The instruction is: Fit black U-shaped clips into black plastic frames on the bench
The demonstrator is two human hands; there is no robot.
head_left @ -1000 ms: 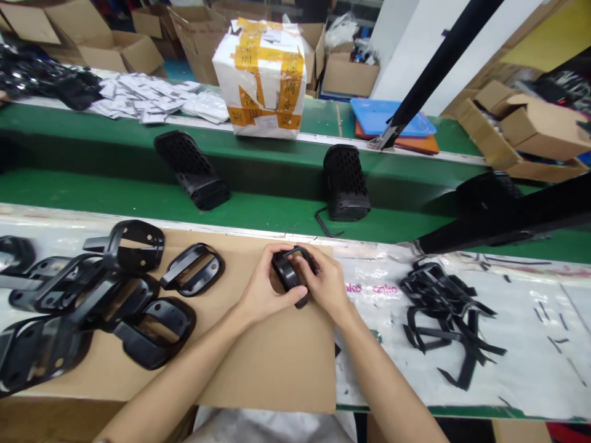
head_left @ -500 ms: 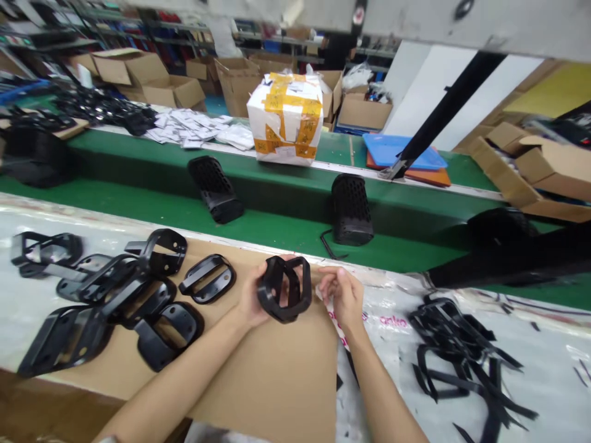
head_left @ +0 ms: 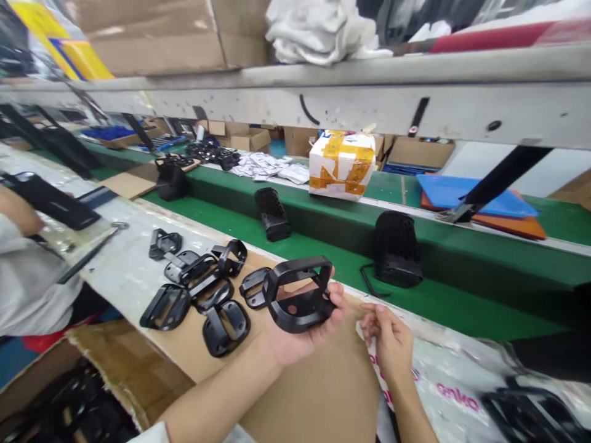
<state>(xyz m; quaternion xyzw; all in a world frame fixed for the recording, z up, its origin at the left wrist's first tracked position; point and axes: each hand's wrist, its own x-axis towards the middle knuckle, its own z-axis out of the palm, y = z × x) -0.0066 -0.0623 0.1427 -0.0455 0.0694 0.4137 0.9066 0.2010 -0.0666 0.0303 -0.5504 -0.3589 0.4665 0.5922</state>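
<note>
My left hand (head_left: pixel 295 344), palm up, is wrapped under a black plastic bracket with a raised loop handle (head_left: pixel 302 317), held tilted above the cardboard sheet (head_left: pixel 323 394). To its right and apart from it, my right hand (head_left: pixel 388 338) hovers by the sheet's edge with bent fingers drawn together. Anything between those fingertips is too small or hidden to make out. Left of my left hand lie several similar black brackets (head_left: pixel 207 289), some on the cardboard, some on the plastic-covered table (head_left: pixel 129 252). The closest single bracket (head_left: pixel 255 287) sits just behind the held one.
A green conveyor channel (head_left: pixel 318 246) runs behind the table, holding black perforated housings (head_left: pixel 397 249) and a hex key (head_left: pixel 372 282). Dark strap-like parts (head_left: pixel 535 409) lie at right. Another person's sleeve (head_left: pixel 28 277) shows at left, above an open carton (head_left: pixel 111 375). A shelf beam (head_left: pixel 258 101) crosses overhead.
The camera view has swung left and up. My left hand has turned the bracket so its loop faces me more broadly and nearer. My right hand's fingers have drawn closer together.
</note>
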